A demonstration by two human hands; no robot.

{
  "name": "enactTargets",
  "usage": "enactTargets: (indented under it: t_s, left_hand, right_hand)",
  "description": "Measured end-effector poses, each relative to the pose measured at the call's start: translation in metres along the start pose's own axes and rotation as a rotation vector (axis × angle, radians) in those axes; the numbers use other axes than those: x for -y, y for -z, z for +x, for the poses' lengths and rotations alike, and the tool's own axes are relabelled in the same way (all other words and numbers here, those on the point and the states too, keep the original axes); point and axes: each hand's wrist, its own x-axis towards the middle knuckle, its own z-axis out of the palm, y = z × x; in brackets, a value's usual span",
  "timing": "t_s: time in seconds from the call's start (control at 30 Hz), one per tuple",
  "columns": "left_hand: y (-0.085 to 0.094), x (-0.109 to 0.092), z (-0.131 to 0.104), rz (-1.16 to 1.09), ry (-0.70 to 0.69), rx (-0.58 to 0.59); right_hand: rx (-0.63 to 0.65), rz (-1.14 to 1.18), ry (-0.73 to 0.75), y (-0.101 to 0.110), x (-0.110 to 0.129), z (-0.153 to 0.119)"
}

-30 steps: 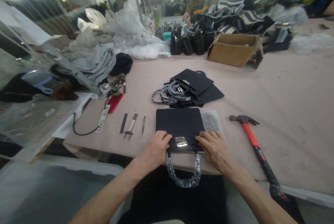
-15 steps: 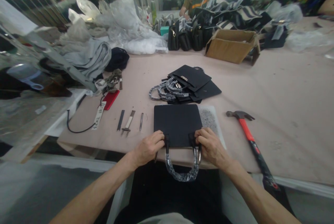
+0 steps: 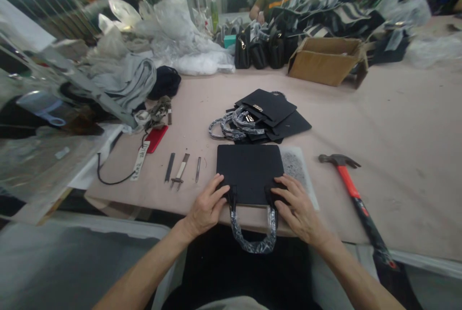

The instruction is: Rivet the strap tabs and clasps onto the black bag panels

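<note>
A black bag panel (image 3: 249, 170) lies flat at the table's front edge, partly over a speckled pale slab (image 3: 295, 168). Its handle (image 3: 253, 246), wrapped in clear plastic, hangs toward me past the edge. At the panel's lower left corner, my left hand (image 3: 207, 206) is open, fingertips resting on the side by the handle tab. Mirroring it, my right hand (image 3: 298, 206) lies open with fingers spread over the lower right corner. Behind the panel is a pile of similar black panels (image 3: 272, 115) with wrapped handles.
On the right lies a claw hammer (image 3: 348, 180) with a red and black handle. Left of the panel are a thin metal punch (image 3: 198, 169), a pronged tool (image 3: 179, 173) and a dark flat bar (image 3: 169, 167). A cardboard box (image 3: 327, 62) and black bags (image 3: 258, 50) stand at the back, near another person.
Both hands have loosened from a pinch at the handle tabs, and their fingers are now spread on the panel's sides. The view has shifted slightly; the panel stays in place.
</note>
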Motion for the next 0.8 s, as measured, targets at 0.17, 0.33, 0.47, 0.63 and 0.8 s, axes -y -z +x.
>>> enactTargets:
  t_s: [0.17, 0.33, 0.47, 0.63, 0.8]
  left_hand:
    - [-0.001, 0.004, 0.008, -0.03, -0.035, 0.117]
    - [-0.001, -0.002, 0.006, -0.073, -0.001, 0.154]
    - [0.0, 0.001, 0.006, -0.066, -0.021, 0.179]
    - [0.003, 0.006, 0.009, -0.039, -0.044, 0.199]
    - [0.003, 0.011, 0.009, -0.004, -0.065, 0.171]
  right_hand:
    - [-0.081, -0.084, -0.038, -0.014, 0.003, -0.008]
    - [-0.072, -0.125, -0.079, -0.018, 0.008, -0.01]
    - [-0.059, -0.108, -0.075, -0.018, 0.009, -0.012]
    - [-0.097, -0.099, -0.016, -0.018, 0.0, -0.014]
    - [-0.077, -0.067, 0.073, -0.012, -0.01, -0.013]
